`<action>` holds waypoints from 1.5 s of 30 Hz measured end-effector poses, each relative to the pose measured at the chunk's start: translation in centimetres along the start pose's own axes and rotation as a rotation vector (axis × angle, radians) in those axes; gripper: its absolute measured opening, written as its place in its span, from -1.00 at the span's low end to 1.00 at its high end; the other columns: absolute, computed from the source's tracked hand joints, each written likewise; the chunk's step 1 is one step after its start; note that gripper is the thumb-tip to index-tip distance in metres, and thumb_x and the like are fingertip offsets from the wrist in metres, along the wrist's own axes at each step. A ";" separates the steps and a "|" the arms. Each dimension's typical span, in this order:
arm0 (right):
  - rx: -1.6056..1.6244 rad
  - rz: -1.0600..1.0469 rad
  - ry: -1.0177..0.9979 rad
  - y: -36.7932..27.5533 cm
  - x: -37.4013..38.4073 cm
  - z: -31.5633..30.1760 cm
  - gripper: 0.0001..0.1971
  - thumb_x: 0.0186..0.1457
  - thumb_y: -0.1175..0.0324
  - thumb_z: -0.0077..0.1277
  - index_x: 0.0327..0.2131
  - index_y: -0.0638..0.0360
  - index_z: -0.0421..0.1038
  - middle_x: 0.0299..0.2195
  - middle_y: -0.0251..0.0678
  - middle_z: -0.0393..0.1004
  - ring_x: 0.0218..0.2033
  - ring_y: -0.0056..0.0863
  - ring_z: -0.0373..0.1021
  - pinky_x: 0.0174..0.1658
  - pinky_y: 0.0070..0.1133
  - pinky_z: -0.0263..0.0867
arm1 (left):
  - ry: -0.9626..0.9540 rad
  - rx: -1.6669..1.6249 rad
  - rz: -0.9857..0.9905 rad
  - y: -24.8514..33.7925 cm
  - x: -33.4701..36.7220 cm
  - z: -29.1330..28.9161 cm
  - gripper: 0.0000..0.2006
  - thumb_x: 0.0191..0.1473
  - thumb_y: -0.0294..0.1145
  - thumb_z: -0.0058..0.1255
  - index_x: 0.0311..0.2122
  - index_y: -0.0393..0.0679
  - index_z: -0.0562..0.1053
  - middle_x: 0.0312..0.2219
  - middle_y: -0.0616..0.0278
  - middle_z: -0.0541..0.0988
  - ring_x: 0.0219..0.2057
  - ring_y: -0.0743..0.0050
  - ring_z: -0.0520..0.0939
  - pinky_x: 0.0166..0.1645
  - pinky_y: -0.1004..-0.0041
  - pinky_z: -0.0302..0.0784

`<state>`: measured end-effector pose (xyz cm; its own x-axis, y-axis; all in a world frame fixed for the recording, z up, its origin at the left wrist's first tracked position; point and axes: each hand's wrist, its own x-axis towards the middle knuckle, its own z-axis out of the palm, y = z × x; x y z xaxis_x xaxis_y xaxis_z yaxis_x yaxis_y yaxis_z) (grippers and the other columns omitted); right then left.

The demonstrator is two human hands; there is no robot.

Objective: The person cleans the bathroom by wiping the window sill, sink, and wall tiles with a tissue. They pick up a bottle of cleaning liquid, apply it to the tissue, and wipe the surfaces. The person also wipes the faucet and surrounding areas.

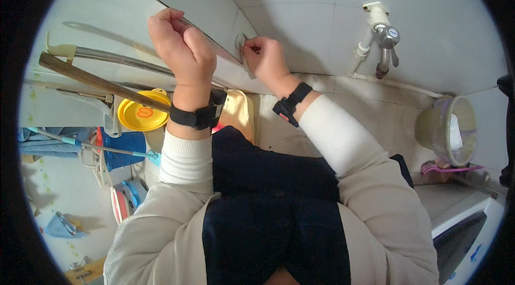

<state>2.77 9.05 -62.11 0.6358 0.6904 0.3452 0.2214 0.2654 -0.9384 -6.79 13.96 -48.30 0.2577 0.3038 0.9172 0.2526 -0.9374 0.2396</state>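
Observation:
My left hand (183,43) is curled closed at the upper left, beside the dark edge of a pale panel (201,1). Its fingertips are turned away, so whatever they may hold is hidden. To its right, my right hand (268,61) pinches a thin, crumpled, greyish-white piece of material (241,43). That piece lies close to the wall corner at the panel's lower end, and part of it hangs below my fingers. Whether it is cloth or plastic I cannot tell. Both wrists wear black straps.
A metal tap (386,43) juts from the tiled wall at right, above a white pipe (397,85). A bucket (461,129) stands at far right. To the left are a wooden handle (102,79), a yellow basin (140,116), a blue bucket (122,151) and a metal rail (123,61).

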 end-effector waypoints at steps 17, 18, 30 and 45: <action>0.328 0.487 -0.065 -0.6 -0.5 0.1 -0.78 -0.04 0.35 0.19 -0.44 0.36 0.50 -0.53 -0.34 0.50 -0.53 -0.67 0.32 -0.46 -0.65 0.24 | -0.052 0.025 0.056 0.0 0.2 -0.4 -0.75 -0.25 -0.64 -0.33 -0.35 -0.35 0.31 -0.50 0.17 0.26 -0.54 0.41 0.26 -0.38 0.49 0.27; 0.329 0.465 -0.058 -0.7 -0.4 0.0 -0.79 -0.04 0.35 0.19 -0.45 0.36 0.50 -0.54 -0.34 0.49 -0.53 -0.67 0.31 -0.47 -0.64 0.23 | -0.052 0.025 0.050 0.0 0.2 -0.4 -0.75 -0.25 -0.64 -0.33 -0.35 -0.35 0.31 -0.50 0.17 0.26 -0.54 0.40 0.26 -0.38 0.48 0.27; 0.072 0.328 -0.081 -1.2 0.4 0.0 -0.78 -0.10 0.34 0.19 -0.51 0.36 0.51 -0.60 -0.22 0.49 -0.57 -0.55 0.37 -0.47 -0.56 0.29 | -0.054 0.046 0.060 0.2 0.2 -0.3 -0.75 -0.22 -0.63 -0.32 -0.33 -0.34 0.31 -0.48 0.15 0.28 -0.52 0.38 0.28 -0.35 0.47 0.29; -0.109 0.251 -0.063 0.9 0.5 -0.7 -0.80 -0.15 0.33 0.15 -0.55 0.31 0.52 -0.61 0.00 0.47 -0.56 -0.21 0.47 -0.42 -0.43 0.35 | -0.030 0.053 0.044 0.0 0.0 0.0 -0.75 -0.26 -0.60 -0.31 -0.36 -0.33 0.32 -0.50 0.14 0.27 -0.51 0.33 0.28 -0.34 0.44 0.28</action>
<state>3.79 9.18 -62.78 0.6341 0.7669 0.0987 0.1428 0.0093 -0.9897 -6.80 13.98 -48.35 0.2971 0.2678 0.9165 0.2893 -0.9400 0.1809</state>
